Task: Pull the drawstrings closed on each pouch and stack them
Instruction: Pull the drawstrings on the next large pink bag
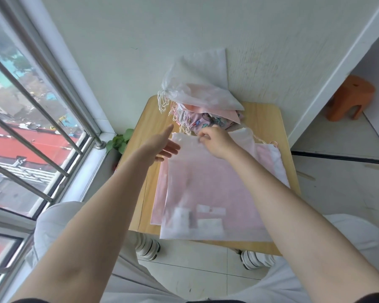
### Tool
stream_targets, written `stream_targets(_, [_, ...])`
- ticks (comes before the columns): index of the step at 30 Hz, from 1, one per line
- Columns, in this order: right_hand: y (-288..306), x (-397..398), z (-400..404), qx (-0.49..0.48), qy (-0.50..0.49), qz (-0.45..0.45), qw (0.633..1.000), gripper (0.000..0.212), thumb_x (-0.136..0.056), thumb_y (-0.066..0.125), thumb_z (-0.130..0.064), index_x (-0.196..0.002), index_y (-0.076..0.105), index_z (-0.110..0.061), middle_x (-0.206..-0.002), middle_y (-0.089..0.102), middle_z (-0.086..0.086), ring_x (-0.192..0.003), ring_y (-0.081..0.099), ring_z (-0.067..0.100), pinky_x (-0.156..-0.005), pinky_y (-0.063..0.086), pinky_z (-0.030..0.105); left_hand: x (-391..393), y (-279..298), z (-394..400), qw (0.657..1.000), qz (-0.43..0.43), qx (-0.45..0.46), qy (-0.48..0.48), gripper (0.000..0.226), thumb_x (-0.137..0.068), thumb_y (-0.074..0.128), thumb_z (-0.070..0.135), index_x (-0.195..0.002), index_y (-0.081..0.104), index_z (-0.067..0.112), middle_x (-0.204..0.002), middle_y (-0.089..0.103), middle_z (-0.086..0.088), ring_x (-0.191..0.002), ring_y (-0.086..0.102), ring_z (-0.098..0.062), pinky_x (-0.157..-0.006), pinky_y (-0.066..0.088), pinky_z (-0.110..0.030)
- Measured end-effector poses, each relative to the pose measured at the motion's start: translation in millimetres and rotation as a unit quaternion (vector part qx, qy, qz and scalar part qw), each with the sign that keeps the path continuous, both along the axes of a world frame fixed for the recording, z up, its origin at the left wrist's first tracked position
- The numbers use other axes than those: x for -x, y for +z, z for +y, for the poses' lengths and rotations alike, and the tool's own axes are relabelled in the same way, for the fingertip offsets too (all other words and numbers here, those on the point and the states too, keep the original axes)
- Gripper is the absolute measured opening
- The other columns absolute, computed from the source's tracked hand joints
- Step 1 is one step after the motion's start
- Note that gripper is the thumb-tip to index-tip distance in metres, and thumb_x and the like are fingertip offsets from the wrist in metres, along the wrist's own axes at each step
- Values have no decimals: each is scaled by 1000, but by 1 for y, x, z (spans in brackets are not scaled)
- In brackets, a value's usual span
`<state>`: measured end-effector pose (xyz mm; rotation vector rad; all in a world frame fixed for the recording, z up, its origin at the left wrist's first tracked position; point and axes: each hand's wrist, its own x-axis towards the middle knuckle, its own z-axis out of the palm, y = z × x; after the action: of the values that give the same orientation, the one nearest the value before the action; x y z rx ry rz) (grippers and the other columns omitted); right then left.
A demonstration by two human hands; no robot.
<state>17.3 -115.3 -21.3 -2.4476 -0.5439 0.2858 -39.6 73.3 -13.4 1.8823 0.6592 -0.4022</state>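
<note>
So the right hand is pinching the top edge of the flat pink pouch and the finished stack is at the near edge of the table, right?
Not quite. The right hand does pinch the top edge of the flat pink pouch, but the head view shows the finished stack at the far edge of the table, against the wall.

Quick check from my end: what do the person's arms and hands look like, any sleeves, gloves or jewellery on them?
Both forearms are bare right down the frame. The left hand and the right hand wear no gloves, and no rings, watch or bracelet show. At the bottom edge a thin strip of dark fabric appears near each upper arm, possibly short sleeves.
</note>
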Motion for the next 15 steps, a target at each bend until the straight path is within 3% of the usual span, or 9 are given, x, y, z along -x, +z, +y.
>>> stream_targets(4, [-5,6,17,9,30,-7,999,19,-95,55,-14,-109,68,-11,-117,52,16,-105,56,30,-82,36,24,3,-8,16,997,-22,-28,71,57,-93,44,62,-89,68,10,-93,67,-5,-84,59,-21,-75,45,-34])
stream_targets(8, [-6,9,23,17,35,-9,999,20,-95,53,-14,-110,67,-12,-122,49,15,-108,54,28,-90,37,26,8,-11,25,998,19,-28,45,61,-91,46,65,-95,73,10,-93,68,-3,-82,58,-19,-76,47,-35])
stream_targets(12, [-5,11,25,26,40,-14,999,21,-95,53,-14,-111,67,-12,-121,49,14,-108,55,28,-88,35,24,4,-13,23,996,-29,-35,81,57,-90,52,62,-103,66,8,-98,64,-5,-86,57,-21,-82,49,-37])
stream_targets(15, [-3,13,25,33,45,-22,998,21,-95,53,-13,-110,67,-13,-121,50,15,-107,57,29,-89,38,25,2,-11,21,996,-23,-40,83,54,-88,54,62,-95,64,9,-95,64,-5,-84,56,-21,-83,49,-37])
